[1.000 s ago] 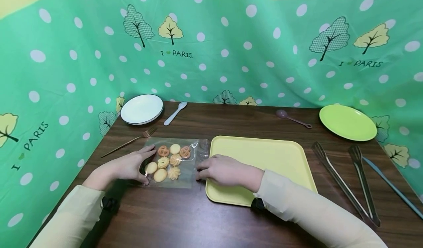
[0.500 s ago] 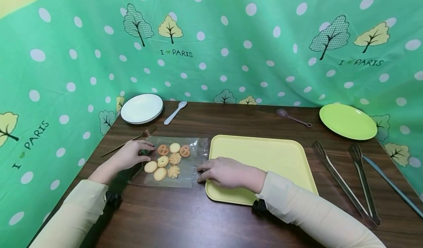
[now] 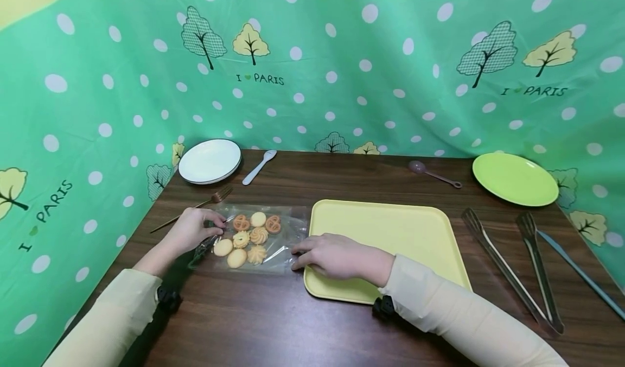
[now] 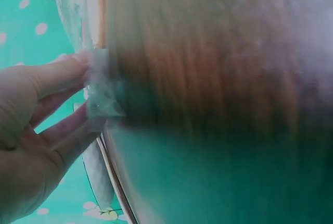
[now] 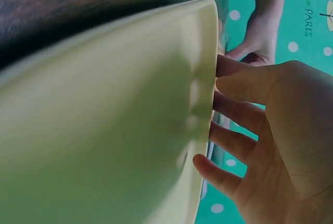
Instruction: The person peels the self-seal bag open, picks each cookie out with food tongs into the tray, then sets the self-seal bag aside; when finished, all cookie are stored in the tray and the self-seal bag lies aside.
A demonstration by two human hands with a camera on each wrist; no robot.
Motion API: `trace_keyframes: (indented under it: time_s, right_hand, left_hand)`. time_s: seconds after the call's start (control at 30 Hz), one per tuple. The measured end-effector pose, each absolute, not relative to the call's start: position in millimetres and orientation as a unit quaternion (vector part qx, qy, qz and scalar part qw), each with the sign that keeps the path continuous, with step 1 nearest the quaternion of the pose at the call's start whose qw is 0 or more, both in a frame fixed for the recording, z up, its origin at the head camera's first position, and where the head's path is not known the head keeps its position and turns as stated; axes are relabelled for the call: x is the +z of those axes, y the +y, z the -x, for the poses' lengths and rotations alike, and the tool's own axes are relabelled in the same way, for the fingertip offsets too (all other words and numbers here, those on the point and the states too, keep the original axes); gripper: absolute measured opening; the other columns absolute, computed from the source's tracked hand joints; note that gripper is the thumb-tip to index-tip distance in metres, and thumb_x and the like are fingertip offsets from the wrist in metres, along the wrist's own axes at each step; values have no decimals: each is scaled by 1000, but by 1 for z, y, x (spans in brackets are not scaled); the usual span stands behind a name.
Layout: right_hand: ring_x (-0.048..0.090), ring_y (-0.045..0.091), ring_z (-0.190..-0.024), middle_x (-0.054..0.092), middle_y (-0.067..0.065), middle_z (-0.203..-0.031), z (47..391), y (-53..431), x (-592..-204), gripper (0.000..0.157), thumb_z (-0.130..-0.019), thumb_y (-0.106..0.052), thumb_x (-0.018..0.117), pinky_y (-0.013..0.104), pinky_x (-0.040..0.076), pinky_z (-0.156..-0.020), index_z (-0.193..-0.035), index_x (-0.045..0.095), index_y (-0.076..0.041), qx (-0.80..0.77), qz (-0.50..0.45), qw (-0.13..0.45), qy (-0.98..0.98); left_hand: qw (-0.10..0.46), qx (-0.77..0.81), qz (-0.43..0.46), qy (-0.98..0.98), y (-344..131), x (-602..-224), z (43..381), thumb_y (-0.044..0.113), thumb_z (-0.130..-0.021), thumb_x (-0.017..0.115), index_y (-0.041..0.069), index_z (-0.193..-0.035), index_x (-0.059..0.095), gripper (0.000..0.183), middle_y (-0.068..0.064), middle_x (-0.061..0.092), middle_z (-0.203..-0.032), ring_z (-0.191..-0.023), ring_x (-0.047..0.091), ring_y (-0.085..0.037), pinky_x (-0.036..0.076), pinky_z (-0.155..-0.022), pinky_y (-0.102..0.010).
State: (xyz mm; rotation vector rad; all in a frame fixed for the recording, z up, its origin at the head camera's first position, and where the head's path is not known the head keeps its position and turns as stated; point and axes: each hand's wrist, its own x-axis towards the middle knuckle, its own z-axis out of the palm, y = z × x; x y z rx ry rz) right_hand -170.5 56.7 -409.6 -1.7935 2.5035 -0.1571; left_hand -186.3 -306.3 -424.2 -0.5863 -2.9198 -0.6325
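Note:
A clear plastic bag [image 3: 285, 231] of assorted cookies [image 3: 258, 235] lies left of the yellow tray [image 3: 390, 231]. My left hand [image 3: 187, 230] pinches the bag's left side. In the left wrist view, crinkled film of the bag [image 4: 104, 91] sits between the thumb and fingers. My right hand [image 3: 334, 255] reaches over the tray's left rim, its fingertips right at the bag's right edge. Seen in the right wrist view, the right hand's fingers [image 5: 231, 140] are spread and lightly bent along the tray's rim [image 5: 210, 52].
Behind the bag are a fork [image 3: 195, 208], a white plate [image 3: 210, 162] and a pale blue knife-like utensil [image 3: 259, 167]. A purple spoon [image 3: 433, 175] and a green plate [image 3: 515, 179] lie at the back right. Metal tongs [image 3: 508, 269] and a blue stick [image 3: 578, 272] lie right of the tray.
My left hand has drawn its spread fingers together onto the bag's left side, where the film now bunches up. The right hand stays nearly still.

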Motion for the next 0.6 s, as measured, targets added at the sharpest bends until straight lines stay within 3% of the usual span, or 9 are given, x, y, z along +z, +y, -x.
trace_keyframes:
  time_s: [0.3,0.6]
  right_hand:
    - [51,18,-124,56,-1,-133,170,58,-408,33,-94,-12,51,36,44,-98,-118,66,-30,-52,584,29,810]
    - [45,24,-130,51,4,-139,160,76,-395,36,-94,-12,51,43,39,-103,-128,60,-22,-84,555,20,827]
  left_hand:
    - [127,-253,178,-943,-313,-420,178,8,-76,77,17,-81,74,11,5,69,-80,-76,66,-13,54,-67,-30]
    - [57,-286,112,-950,-312,-423,172,16,-83,73,15,-82,70,3,4,69,-80,-81,67,-14,53,-70,-30]
